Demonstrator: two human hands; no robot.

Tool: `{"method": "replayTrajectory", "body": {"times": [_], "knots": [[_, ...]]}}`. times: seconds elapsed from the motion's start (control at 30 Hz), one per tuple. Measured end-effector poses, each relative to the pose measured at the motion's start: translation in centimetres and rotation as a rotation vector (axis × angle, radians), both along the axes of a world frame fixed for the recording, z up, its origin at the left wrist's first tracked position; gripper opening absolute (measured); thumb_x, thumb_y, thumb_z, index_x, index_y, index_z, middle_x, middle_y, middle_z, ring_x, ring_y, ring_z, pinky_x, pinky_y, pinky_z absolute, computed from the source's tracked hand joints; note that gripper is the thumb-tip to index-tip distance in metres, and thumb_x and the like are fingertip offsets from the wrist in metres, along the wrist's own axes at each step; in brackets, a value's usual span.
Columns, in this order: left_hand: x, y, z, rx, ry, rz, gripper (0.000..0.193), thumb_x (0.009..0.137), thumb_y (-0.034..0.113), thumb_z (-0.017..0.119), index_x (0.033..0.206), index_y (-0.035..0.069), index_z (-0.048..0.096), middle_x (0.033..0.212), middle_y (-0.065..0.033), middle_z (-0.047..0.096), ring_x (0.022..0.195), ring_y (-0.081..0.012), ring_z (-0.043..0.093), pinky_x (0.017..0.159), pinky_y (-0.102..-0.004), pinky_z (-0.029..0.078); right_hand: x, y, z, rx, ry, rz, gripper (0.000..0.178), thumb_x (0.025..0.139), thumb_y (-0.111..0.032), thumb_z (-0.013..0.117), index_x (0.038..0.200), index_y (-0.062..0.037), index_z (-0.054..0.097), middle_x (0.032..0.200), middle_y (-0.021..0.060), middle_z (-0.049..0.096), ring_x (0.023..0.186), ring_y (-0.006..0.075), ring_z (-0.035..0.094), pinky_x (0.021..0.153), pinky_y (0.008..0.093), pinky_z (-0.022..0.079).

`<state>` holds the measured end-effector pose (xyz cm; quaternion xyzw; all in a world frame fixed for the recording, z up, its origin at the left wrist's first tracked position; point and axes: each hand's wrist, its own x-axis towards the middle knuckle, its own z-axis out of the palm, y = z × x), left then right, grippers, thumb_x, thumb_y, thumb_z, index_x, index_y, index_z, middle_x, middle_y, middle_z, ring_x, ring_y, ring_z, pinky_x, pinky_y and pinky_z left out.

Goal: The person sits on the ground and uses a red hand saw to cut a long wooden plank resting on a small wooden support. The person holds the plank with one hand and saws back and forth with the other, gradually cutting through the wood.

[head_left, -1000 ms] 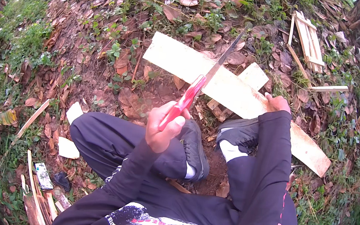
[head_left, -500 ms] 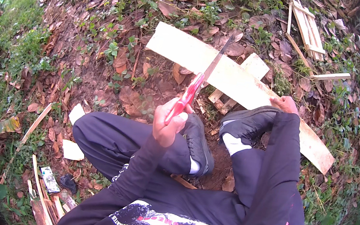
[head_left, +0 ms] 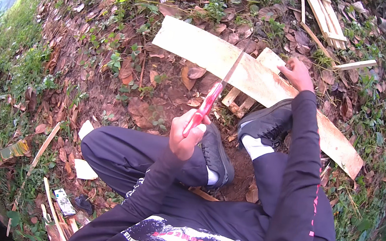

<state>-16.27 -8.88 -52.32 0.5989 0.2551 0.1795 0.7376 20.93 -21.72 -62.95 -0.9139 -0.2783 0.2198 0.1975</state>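
Observation:
My left hand (head_left: 185, 134) is wrapped round the red handle of a handsaw (head_left: 212, 99). The saw's thin blade points away from me, across a long pale wooden board (head_left: 198, 51); whether it touches the wood I cannot tell. Beyond the board's far edge, my right hand (head_left: 299, 75) holds nothing visible, with its thumb and forefinger apart. The board slants from far left to near right, over a shorter wooden piece (head_left: 270, 60) and small slats (head_left: 238, 101). My right shoe (head_left: 267, 121) is against the board's near edge.
A slatted wooden frame (head_left: 325, 18) and a loose stick (head_left: 356, 64) are at the far right. Wood strips (head_left: 54, 214), a small patterned box (head_left: 64, 202) and an offcut (head_left: 85, 169) lie at near left. Dry leaves and weeds cover the sloping ground.
My right hand has come off the board and moved up past its far edge. The saw has shifted slightly nearer and right, still in my left hand.

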Motion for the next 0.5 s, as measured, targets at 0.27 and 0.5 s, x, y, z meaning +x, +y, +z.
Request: {"method": "replayTrajectory", "body": {"times": [0.27,0.5], "knots": [[2.1,-2.2,-1.4,0.164,0.106,0.010,0.018,0.079,0.013,0.054,0.089,-0.001,0.059,0.058,0.0028,0.049,0.052,-0.0038,0.042,0.051,-0.0210,0.034,-4.2,5.3,-8.0,0.046,-0.320,-0.422,0.062,0.086,-0.057,0.047,0.137,-0.0196,0.043,0.124,0.0152,0.046,0.116,0.0356,0.050,0.093,0.0517,0.039],[3.6,-3.9,-2.7,0.153,0.165,-0.023,0.018,0.080,0.014,0.054,0.089,-0.001,0.057,0.057,0.0008,0.049,0.051,-0.0065,0.047,0.051,-0.0223,0.037,-3.2,5.4,-8.9,0.137,-0.331,-0.506,0.055,0.086,-0.050,0.045,0.132,-0.0193,0.047,0.114,0.0219,0.054,0.094,0.0406,0.063,0.085,0.0501,0.045]]}}
